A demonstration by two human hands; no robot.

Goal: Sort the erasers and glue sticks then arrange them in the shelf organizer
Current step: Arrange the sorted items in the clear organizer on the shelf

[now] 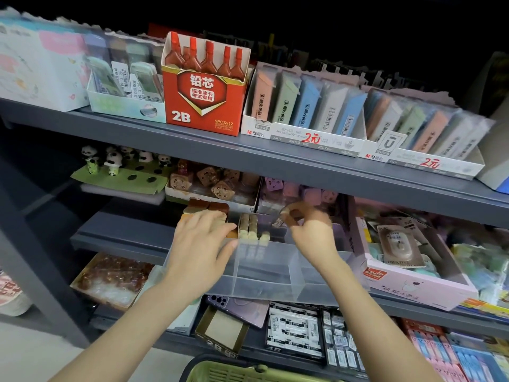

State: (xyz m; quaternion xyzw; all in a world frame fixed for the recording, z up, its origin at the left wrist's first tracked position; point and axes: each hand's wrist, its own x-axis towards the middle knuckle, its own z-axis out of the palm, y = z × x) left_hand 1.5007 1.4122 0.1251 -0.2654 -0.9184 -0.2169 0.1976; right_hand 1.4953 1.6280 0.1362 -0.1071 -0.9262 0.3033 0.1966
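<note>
**Hands:** 2, both bare, reaching into the mid shelf (121, 238).

- Left hand (202, 238): palm down, fingers straight and close together, gripping nothing. Fingertips lie at the back-left edge of the organizer.
- Right hand (309, 226): fingers curled, tips drawn in toward the thumb like a pinch. Motion blur, so can't tell if anything sits between them.

**Clear organizer (275, 271):** 1, see-through plastic w/ inner dividers. It sits below and between both hands, w/ both wrists crossing over its front part. 2 near compartments are visible.

**Cream erasers (252, 228):** approx. 3 upright stacks in a back compartment of the organizer. They stand just right of the left fingertips and left of the right hand, apart from it.

**Brown erasers (210, 206):** at least 2 blocks, directly behind the left fingertips and partly hidden by them. Contact can't be judged.

**Other stock:**
- Red box (205, 103) marked 2B: 1, w/ 5 red tubes, on the shelf above the left hand.
- Pink carton (413, 282): 1, right of the right hand, beside the organizer.
- Green basket (242, 372): 1, below both forearms, at the frame bottom.
</note>
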